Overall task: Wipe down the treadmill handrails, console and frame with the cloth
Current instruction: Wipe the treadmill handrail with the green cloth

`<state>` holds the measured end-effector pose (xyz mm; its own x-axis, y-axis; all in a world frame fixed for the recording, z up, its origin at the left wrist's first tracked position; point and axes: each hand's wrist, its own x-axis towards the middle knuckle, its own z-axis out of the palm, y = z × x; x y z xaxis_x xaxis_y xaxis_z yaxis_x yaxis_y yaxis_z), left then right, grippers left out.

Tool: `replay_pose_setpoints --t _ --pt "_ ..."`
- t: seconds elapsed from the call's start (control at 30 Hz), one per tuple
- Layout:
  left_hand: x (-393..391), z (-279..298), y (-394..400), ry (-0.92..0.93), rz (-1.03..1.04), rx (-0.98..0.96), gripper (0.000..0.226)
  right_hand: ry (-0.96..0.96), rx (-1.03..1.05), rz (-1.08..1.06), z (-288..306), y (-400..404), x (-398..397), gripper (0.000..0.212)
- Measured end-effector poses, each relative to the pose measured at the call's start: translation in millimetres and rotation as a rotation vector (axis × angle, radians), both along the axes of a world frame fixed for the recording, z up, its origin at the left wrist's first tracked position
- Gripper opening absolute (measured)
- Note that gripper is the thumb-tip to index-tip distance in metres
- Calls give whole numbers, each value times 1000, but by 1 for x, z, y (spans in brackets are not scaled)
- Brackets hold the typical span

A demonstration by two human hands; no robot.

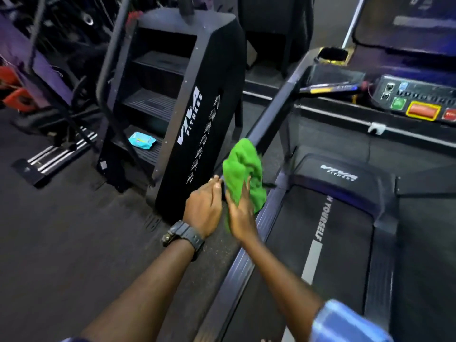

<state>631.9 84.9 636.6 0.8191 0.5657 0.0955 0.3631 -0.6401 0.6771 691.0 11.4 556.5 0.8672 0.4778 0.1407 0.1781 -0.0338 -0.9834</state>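
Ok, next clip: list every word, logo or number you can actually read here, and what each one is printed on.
"VIVA FITNESS": side panel of the stair climber.
"VIVA FITNESS": treadmill motor cover.
"YOURSELF", start of the phrase cut off: treadmill belt.
Console buttons and ports: too blurred to read.
Blue packet on a climber step: print too small.

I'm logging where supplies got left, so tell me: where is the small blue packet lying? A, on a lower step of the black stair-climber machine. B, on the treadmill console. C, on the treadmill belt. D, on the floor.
A: the small blue packet lies on a lower step of the black stair-climber machine.
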Motion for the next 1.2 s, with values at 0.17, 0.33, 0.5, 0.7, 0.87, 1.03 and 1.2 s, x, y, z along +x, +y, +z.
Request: replay_pose_setpoints --t 0.17,0.33,0.5,0.7,0.87,1.03,1.2 --pt "0 0 1 54 -26 46 52 190 -38 -209 33 28 35 66" --pt "-2 0 3 85 -84 86 54 -156 -26 60 17 -12 5 56" --pt "-5 -1 8 100 -132 130 59 219 -12 -260 45 21 42 68" --pt "-7 1 16 136 -303 102 67 114 -106 -192 20 3 -23 29" --pt "7 15 15 113 -232 -70 43 222 -209 -295 63 22 52 37" --pt "24 27 20 61 -112 -207 37 -112 -257 25 53 -5 34 51" --pt "54 30 10 70 51 -238 50 -200 -272 -77 46 13 114 48"
